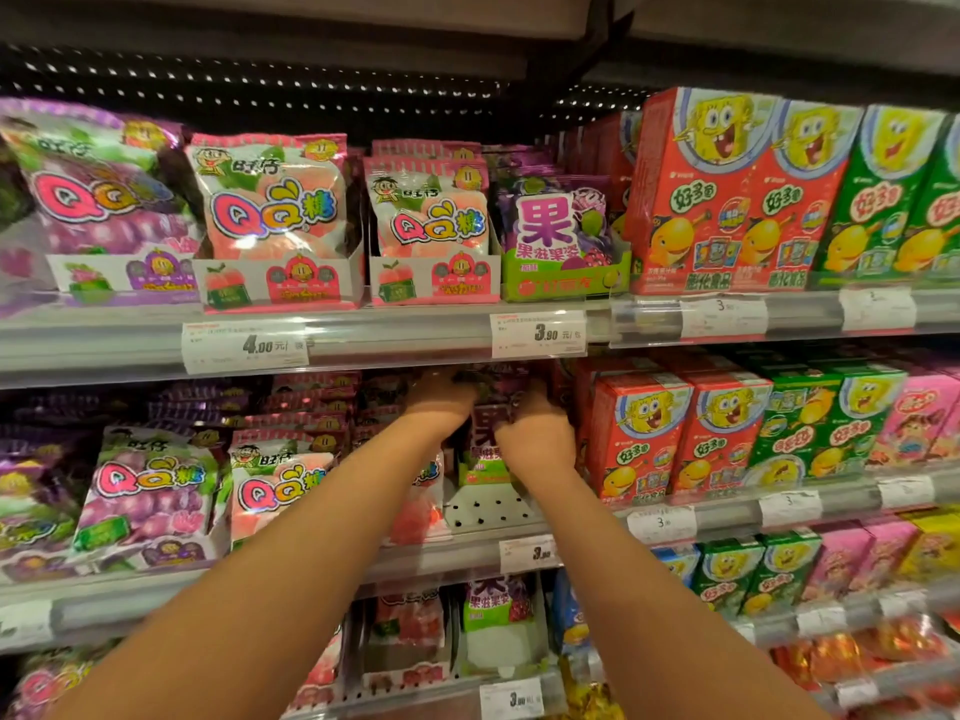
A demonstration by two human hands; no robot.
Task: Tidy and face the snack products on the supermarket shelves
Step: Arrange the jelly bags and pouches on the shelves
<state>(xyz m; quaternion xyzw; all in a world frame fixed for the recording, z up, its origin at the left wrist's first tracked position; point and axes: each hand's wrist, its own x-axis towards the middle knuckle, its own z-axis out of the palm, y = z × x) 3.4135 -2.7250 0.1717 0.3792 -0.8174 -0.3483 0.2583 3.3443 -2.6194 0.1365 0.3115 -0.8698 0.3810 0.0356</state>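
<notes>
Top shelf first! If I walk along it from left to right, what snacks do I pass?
Purple QQ candy bag → pink peach QQ candy bag → second peach QQ bag → purple grape gummy pack → red SpongeBob boxes → green SpongeBob boxes.

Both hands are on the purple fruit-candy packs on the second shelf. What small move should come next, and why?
Probably draw the purple packs forward toward the shelf edge. Both the left hand and right hand grip them set back, with bare perforated shelf showing in front, while the neighbouring red boxes stand nearer the lip.
</notes>
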